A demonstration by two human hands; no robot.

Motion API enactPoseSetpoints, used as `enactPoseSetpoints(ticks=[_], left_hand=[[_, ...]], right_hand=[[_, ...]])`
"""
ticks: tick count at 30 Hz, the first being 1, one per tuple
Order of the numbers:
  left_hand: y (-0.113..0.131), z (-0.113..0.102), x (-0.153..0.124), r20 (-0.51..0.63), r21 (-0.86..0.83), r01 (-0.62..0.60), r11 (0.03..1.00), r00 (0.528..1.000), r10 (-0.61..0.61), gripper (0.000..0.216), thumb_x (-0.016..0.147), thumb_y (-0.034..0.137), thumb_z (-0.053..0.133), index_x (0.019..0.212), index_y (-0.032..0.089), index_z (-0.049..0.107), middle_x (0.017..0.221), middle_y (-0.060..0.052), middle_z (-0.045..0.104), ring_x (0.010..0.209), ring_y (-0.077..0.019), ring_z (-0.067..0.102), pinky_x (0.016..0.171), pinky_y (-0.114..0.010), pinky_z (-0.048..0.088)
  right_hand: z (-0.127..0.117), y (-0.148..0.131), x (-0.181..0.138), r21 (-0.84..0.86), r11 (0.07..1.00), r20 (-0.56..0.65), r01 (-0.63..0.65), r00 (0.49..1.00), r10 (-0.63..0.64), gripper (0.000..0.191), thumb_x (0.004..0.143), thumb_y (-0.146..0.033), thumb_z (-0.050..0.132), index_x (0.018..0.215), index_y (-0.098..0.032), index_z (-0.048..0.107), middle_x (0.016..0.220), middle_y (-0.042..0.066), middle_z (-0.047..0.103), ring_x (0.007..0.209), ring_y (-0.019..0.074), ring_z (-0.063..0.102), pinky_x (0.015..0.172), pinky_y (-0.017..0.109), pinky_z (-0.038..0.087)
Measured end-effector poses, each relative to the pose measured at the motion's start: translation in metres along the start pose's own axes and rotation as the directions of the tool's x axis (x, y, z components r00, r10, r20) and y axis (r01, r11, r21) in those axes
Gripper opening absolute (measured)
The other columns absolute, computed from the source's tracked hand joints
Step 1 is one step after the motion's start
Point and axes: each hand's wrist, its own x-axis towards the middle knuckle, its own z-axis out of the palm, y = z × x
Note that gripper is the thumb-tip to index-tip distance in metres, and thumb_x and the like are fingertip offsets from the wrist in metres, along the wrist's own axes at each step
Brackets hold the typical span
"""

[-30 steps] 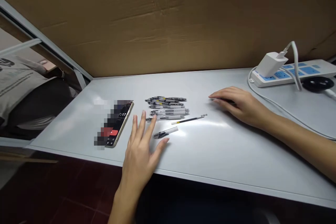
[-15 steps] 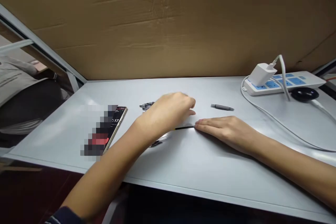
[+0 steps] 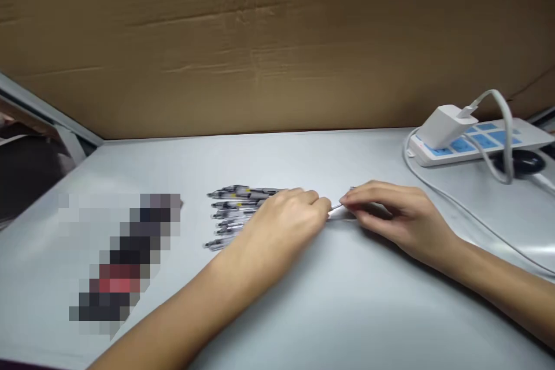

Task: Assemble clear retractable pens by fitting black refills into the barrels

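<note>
- Left hand (image 3: 281,222) and right hand (image 3: 396,217) curl in, nearly meeting at a thin pen (image 3: 338,209) — mostly hidden, grip unclear
- Pens (image 3: 236,214) on the counter (image 3: 347,306), partly covered by the left hand
- Phone (image 3: 121,260) pixelated

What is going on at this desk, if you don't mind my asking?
A person is handling pens with both bare hands at a pale desk. The right hand closes its fingers on a slim pen, and the left hand meets that pen from the other side. A bunch of clear-barrelled pens lies side by side next to the left hand. A pixelated phone lies further left, and a white charger sits plugged into a power strip at the back right.
</note>
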Motion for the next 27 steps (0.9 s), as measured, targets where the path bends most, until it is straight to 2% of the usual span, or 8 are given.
enactPoseSetpoints(ticks=[3,7,10,15,19,24,27], left_hand=[[-0.004,-0.002,0.002,0.087,0.037,0.008,0.999,0.996,-0.012,0.021,0.099,0.010,0.049,0.103,0.019,0.067,0.089,-0.003,0.065,0.069,-0.0184,0.063,0.063,-0.029,0.048],[-0.007,-0.005,0.005,0.078,0.006,0.034,0.999,0.996,-0.034,0.032,0.093,0.003,0.046,0.111,0.021,0.065,0.092,-0.003,0.064,0.073,-0.0183,0.062,0.065,-0.028,0.049],[-0.009,-0.002,0.005,0.071,-0.046,0.004,0.999,0.997,-0.001,0.037,0.090,-0.001,0.044,0.112,0.021,0.065,0.094,-0.004,0.064,0.076,-0.0186,0.063,0.066,-0.028,0.050],[-0.013,0.006,0.002,-0.021,-0.086,-0.013,0.996,1.000,0.011,0.035,0.098,0.006,0.041,0.118,0.023,0.064,0.097,-0.003,0.066,0.076,-0.0174,0.064,0.066,-0.027,0.049],[-0.017,0.006,0.002,-0.012,-0.111,-0.023,0.994,1.000,0.022,0.034,0.100,0.009,0.041,0.120,0.023,0.064,0.098,-0.003,0.067,0.080,-0.0187,0.065,0.070,-0.029,0.052],[-0.013,0.007,0.006,0.007,-0.147,-0.035,0.989,0.999,0.036,0.029,0.103,0.013,0.043,0.116,0.023,0.067,0.094,-0.003,0.067,0.077,-0.0168,0.065,0.068,-0.028,0.052],[-0.007,0.011,0.006,-0.063,-0.154,-0.096,0.983,0.994,0.087,0.023,0.105,0.017,0.045,0.114,0.021,0.066,0.089,-0.003,0.065,0.074,-0.0167,0.063,0.066,-0.029,0.051]], right_hand=[[-0.001,0.000,0.005,0.177,0.975,-0.031,-0.137,0.989,0.144,0.017,0.094,-0.021,0.065,0.105,-0.027,0.075,0.102,0.004,0.077,0.090,0.0202,0.073,0.076,0.034,0.062],[-0.002,-0.001,0.009,0.337,0.918,0.019,-0.211,0.976,0.217,0.015,0.090,-0.018,0.066,0.099,-0.026,0.076,0.103,0.005,0.074,0.096,0.0201,0.071,0.082,0.034,0.063],[-0.003,-0.002,0.011,0.363,0.900,0.060,-0.240,0.970,0.235,0.012,0.090,-0.020,0.067,0.095,-0.025,0.076,0.100,0.005,0.075,0.092,0.0187,0.071,0.081,0.033,0.062],[-0.004,-0.004,0.013,0.366,0.889,0.050,-0.275,0.960,0.276,0.010,0.089,-0.025,0.068,0.093,-0.023,0.077,0.097,0.006,0.077,0.090,0.0209,0.073,0.079,0.036,0.063],[-0.005,-0.003,0.013,0.358,0.879,0.077,-0.315,0.948,0.309,0.011,0.090,-0.023,0.067,0.094,-0.024,0.077,0.098,0.005,0.078,0.091,0.0205,0.073,0.078,0.033,0.062],[-0.003,-0.003,0.012,0.411,0.869,0.086,-0.276,0.961,0.264,0.011,0.090,-0.020,0.067,0.093,-0.024,0.077,0.096,0.003,0.076,0.090,0.0186,0.073,0.081,0.032,0.062],[-0.002,-0.004,0.011,0.458,0.859,0.082,-0.231,0.973,0.218,0.006,0.089,-0.023,0.073,0.094,-0.025,0.076,0.096,0.002,0.073,0.090,0.0174,0.072,0.082,0.032,0.063]])
